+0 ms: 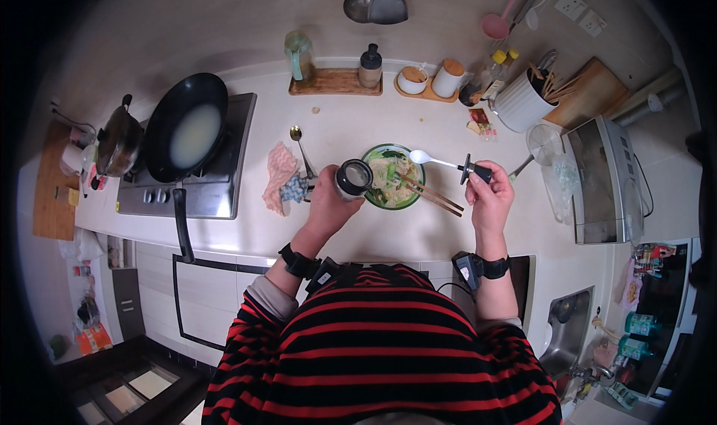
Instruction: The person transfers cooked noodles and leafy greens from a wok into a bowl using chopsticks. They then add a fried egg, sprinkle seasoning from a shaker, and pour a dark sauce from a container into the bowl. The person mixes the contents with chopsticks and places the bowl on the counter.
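My left hand (331,202) is wrapped around a glass seasoning jar (354,177) with a black collar and an uncovered mouth. Between the fingers of my right hand (490,196) is a black jar lid (476,172) with a white spoon (428,158) fixed to it. The spoon points left, its bowl over the right rim of a green-edged bowl (423,185). Noodles (392,170) and leafy greens (391,154) fill that bowl. A pair of wooden chopsticks (434,194) rests in it, handles over the near right rim. Whether the spoon carries anything is too small to tell.
Left of the bowl lie a metal spoon (302,150) and crumpled cloths (280,173). A wok (193,128) holding cloudy liquid sits on the gas stove (242,145). Behind are a wooden tray (336,83) and white canisters (446,80). A strainer (543,145) lies near a countertop oven (599,184).
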`<state>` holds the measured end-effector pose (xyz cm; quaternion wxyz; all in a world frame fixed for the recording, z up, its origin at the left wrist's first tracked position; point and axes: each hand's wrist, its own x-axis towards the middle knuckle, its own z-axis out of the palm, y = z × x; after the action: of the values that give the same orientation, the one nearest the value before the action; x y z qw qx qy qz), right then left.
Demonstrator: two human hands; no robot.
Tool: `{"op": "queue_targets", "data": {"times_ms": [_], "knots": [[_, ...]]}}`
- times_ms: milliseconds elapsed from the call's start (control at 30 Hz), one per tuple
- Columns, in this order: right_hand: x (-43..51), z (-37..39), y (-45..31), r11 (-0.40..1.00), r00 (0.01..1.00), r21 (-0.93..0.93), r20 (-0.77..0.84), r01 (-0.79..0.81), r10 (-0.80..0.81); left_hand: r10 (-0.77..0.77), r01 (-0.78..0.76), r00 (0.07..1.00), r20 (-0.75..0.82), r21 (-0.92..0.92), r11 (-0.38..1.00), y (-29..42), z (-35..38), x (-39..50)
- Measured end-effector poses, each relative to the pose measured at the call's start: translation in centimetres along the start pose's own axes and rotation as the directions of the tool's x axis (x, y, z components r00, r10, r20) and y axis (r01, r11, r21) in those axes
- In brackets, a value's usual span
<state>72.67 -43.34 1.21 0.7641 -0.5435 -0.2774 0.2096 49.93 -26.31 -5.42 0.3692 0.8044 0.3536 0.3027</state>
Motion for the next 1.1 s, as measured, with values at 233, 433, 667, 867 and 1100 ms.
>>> {"op": "queue_targets", "data": {"times_ms": [233, 433, 667, 867, 1100], "knots": [[0.5, -0.4, 1.0, 1.000, 1.000, 0.022, -0.010, -0.008, 0.009, 0.034, -0.034, 0.999, 0.008, -0.015, 0.999, 0.2, 0.6, 0.6], [0.4, -1.0, 1.7, 0.999, 0.999, -0.054, -0.041, 0.007, -0.009, 0.074, -0.074, 0.997, 0.000, 0.000, 0.997, -0.2, 0.8, 0.6], [0.9, -0.7, 2.5, 1.000, 0.998, 0.004, -0.064, -0.022, 0.022, 0.051, -0.051, 0.999, 0.017, -0.005, 0.999, 0.1, 0.7, 0.7], [0.9, 0.7, 0.9, 0.993, 0.996, 0.078, 0.026, -0.088, 0.086, 0.019, -0.022, 0.995, 0.097, 0.037, 0.999, 0.2, 0.5, 1.5], [3.7, 9.1, 2.9, 0.913, 0.890, -0.399, 0.442, 0.086, 0.109, 0.092, -0.095, 0.985, 0.146, 0.013, 0.995, 0.4, 0.7, 4.9]]}}
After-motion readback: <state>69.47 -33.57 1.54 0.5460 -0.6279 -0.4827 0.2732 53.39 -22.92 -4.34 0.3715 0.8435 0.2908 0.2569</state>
